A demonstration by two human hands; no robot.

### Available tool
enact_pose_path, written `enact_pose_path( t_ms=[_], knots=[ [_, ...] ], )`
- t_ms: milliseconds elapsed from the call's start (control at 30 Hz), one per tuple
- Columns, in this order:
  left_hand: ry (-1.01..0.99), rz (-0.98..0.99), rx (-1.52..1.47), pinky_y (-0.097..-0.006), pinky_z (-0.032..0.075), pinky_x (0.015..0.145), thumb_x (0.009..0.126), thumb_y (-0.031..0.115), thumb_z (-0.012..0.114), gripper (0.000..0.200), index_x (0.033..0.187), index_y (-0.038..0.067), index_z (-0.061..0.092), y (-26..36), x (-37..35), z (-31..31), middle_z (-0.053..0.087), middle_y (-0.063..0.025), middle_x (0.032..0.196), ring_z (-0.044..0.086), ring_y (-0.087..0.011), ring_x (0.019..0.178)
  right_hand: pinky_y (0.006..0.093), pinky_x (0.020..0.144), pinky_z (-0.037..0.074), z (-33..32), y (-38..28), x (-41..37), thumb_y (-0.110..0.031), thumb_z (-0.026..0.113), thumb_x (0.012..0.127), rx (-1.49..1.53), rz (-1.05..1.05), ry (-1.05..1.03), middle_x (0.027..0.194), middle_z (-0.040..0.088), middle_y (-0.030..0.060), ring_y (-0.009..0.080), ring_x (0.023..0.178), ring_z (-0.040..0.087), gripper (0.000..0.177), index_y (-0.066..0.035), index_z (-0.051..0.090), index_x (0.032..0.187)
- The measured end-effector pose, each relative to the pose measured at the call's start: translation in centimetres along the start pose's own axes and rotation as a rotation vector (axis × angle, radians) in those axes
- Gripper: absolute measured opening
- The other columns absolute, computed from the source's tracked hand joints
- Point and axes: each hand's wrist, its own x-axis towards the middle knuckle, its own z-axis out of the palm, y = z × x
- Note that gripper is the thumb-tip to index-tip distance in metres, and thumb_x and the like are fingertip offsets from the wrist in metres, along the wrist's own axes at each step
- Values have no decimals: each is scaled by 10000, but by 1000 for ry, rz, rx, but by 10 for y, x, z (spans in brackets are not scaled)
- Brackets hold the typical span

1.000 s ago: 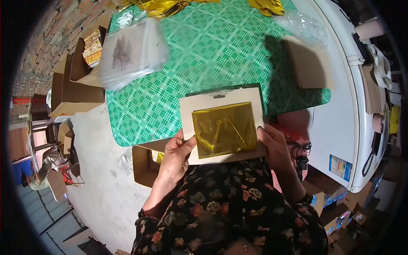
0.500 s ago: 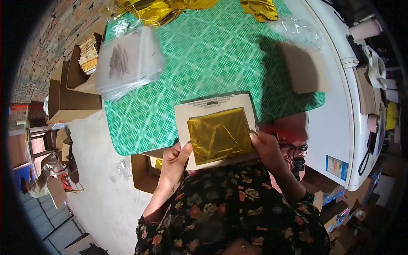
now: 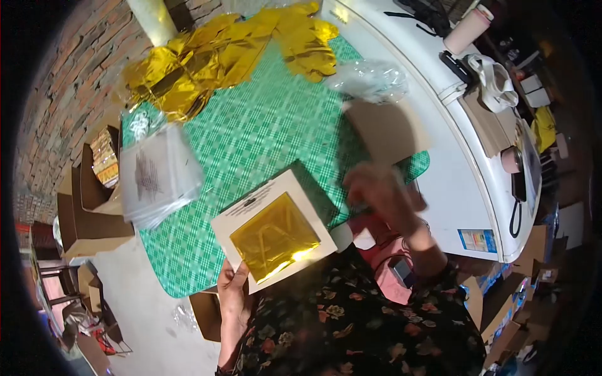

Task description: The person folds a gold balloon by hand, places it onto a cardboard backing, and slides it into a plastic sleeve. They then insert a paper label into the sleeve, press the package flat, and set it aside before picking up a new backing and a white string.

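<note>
- A pale card (image 3: 283, 195) with a square of gold foil (image 3: 274, 237) lying on its face is held low in the view, just above the near edge of a table (image 3: 263, 131) covered in green checked cloth.
- The card is turned at a slant, one corner pointing toward the table's middle.
- The card's lower left corner is pinched by the left hand (image 3: 233, 294), thumb on the face, fingers hidden behind it; the forearm rises from the bottom of the view.
- The right hand (image 3: 382, 194) is raised clear of the card, to its right, over the table's near edge. It is blurred, so it cannot be told whether the fingers are spread or curled.
- Half a second earlier the card was gripped by both hands and held nearly level; now the right hand has been taken off and the card is tilted.
- A stack of clear bags (image 3: 157, 175) lies at the table's left, well apart from the card.
- A heap of crumpled gold foil (image 3: 207, 56) is seen at the far end, and a cardboard sheet (image 3: 385, 128) at the right.
</note>
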Motion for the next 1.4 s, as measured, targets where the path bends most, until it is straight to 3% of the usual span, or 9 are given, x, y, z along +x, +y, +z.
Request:
enact_pose_path(
  t_ms=[100, 167, 467, 733, 833, 933, 1100, 1300, 1400],
  knots=[
    [18, -67, -31, -371, 543, 1004, 1033, 34, 620, 439, 1468, 49, 562, 11, 1, 2, 681, -69, 1362, 676, -187, 1183, 348, 772, 567, -53, 22, 72, -62, 658, 938, -274, -141, 515, 935, 736, 118, 220, 882, 717, 183, -46, 736, 1102],
    [27, -81, -44, -381, 558, 997, 1047, 23, 587, 419, 1462, 65, 547, 16, 0, 7, 680, -72, 1347, 676, -199, 1187, 393, 855, 561, -94, 73, 129, -100, 661, 925, -534, -389, 583, 1012, 723, 123, 305, 967, 702, 193, -82, 749, 1096],
    [78, -82, -66, -353, 587, 917, 1028, 49, 626, 444, 1468, 55, 566, 4, -3, 6, 705, -61, 1319, 707, -180, 1107, 472, 873, 557, -106, 88, 228, -158, 663, 843, -974, -159, 272, 1013, 699, 130, 354, 1038, 658, 219, -135, 752, 1042],
    [-9, -100, -40, -365, 517, 1055, 1052, 30, 594, 384, 1436, 31, 565, 11, -4, 11, 669, -74, 1372, 647, -191, 1227, 421, 788, 561, -110, 135, 255, -178, 649, 885, -762, -252, 286, 1000, 703, 94, 283, 935, 677, 188, -94, 728, 1034],
    [-3, -87, -40, -370, 509, 1066, 1053, 28, 588, 398, 1450, 28, 553, 8, -3, 11, 666, -76, 1379, 643, -195, 1236, 378, 738, 540, -154, 206, 300, -213, 655, 906, 60, -193, 59, 951, 696, 78, 235, 865, 665, 197, -86, 725, 1040],
    [43, -97, -37, -372, 504, 1072, 1047, 23, 595, 412, 1456, 32, 548, 14, -7, 18, 669, -65, 1374, 640, -182, 1238, 411, 725, 522, -130, 124, 253, -264, 608, 927, 197, -96, -95, 963, 696, 186, 327, 862, 670, 252, -57, 721, 1014],
    [18, -72, -77, -344, 501, 1060, 1046, 51, 623, 403, 1445, 61, 569, 4, -4, 10, 685, -41, 1345, 646, -150, 1211, 524, 830, 523, -123, 80, 231, -248, 520, 945, -1100, -405, 169, 1063, 693, 262, 453, 947, 661, 313, -1, 711, 977],
    [6, -95, -105, -337, 485, 1075, 1061, 52, 603, 333, 1394, 60, 595, 4, 2, 17, 668, -23, 1363, 618, -135, 1246, 494, 810, 529, -120, 62, 192, -163, 521, 938, -1155, -404, 291, 900, 691, 218, 418, 908, 675, 191, -38, 664, 956],
    [74, -80, -110, -327, 464, 1098, 1069, 46, 584, 338, 1406, 58, 579, 3, 6, 20, 654, -27, 1379, 605, -136, 1262, 438, 741, 532, -98, 16, 139, -194, 551, 1000, -777, -80, 305, 807, 662, 186, 362, 791, 658, 201, -38, 663, 1057]
  ],
)
